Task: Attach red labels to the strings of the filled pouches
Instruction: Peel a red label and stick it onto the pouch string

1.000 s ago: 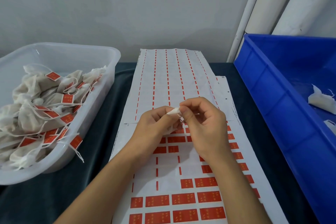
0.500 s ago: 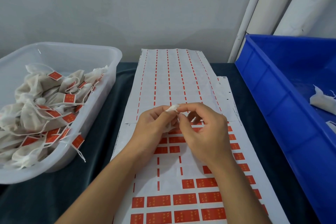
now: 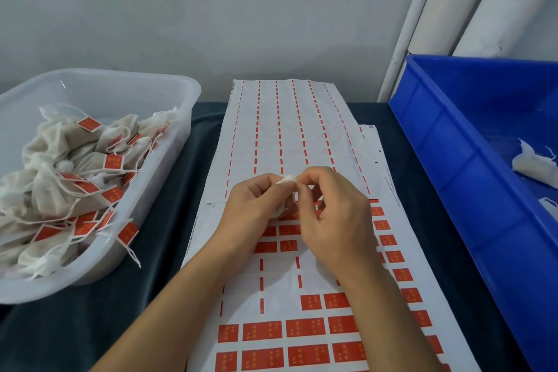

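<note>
i see my left hand [image 3: 259, 205] pinching a small white pouch [image 3: 287, 180] between thumb and forefinger, its puckered tip poking out above the knuckles while the rest sits hidden in the palm. my right hand [image 3: 335, 220] meets it at that tip, thumb and forefinger pressed together on something too fine to make out, probably the string; i cannot tell whether a label is already caught in that pinch. both hands hover just over the label sheet [image 3: 271, 290], where many red labels [image 3: 262, 331] remain in rows near me and several slots are peeled bare. a spent sheet [image 3: 287, 130] with only thin red strips lies beyond it, overlapping its far edge. to my left the clear tub [image 3: 120, 93] holds a heap of finished pouches [image 3: 60, 190] with red tags on their strings, one tag hanging over the rim. to my right the blue crate [image 3: 453, 160] holds a couple of untagged pouches [image 3: 533, 164]. my worry from here: the string is thin and slack, so it may slip from the pinch, or a label may fold crooked and stick to a fingertip or to itself before it closes round the string.
</note>
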The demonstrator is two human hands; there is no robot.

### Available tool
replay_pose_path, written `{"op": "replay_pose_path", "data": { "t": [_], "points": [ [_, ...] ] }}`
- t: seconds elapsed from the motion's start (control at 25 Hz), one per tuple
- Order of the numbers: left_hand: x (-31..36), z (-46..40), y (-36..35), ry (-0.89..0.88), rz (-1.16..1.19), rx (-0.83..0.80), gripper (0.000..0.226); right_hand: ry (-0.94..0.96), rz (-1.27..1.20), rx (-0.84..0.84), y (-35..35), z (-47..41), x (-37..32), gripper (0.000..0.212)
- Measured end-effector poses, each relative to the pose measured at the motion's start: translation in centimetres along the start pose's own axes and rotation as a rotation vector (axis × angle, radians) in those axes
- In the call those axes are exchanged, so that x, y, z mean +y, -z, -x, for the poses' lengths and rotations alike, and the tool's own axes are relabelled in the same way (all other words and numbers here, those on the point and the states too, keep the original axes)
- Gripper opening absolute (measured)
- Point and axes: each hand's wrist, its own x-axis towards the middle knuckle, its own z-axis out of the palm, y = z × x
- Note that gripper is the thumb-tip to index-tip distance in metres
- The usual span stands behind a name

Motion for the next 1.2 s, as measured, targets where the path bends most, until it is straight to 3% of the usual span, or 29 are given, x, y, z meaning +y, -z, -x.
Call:
{"op": "replay_pose_path", "data": {
  "t": [0.2, 0.32, 0.44, 0.84, 1.08, 1.2],
  "points": [
    [-0.01, 0.01, 0.14, 0.002, 0.124, -0.044, 0.026, -0.044, -0.097, -0.009, -0.02, 0.01, -0.13, 0.006],
    [0.26, 0.11, 0.17, -0.01, 0.25, -0.067, 0.014, -0.076, -0.178, 0.011, 0.02, -0.15, -0.55, 0.01],
    [0.28, 0.27, 0.35, -0.042, 0.274, -0.142, 0.022, -0.107, -0.254, 0.061, 0.02, -0.24, -0.74, 0.006],
    [0.76, 0.74, 0.15, -0.028, 0.061, -0.173, 0.026, -0.244, -0.149, 0.177, 0.11, -0.42, -0.65, 0.005],
    [0.46, 0.55, -0.21, -0.07, -0.092, -0.153, 0.025, -0.384, -0.322, 0.17, 0.29, -0.79, 0.01, 0.005],
    [0.19, 0.39, -0.15, -0.06, -0.117, -0.146, 0.029, -0.352, -0.161, 0.22, 0.57, -0.77, 0.06, 0.01]
  ]
}}
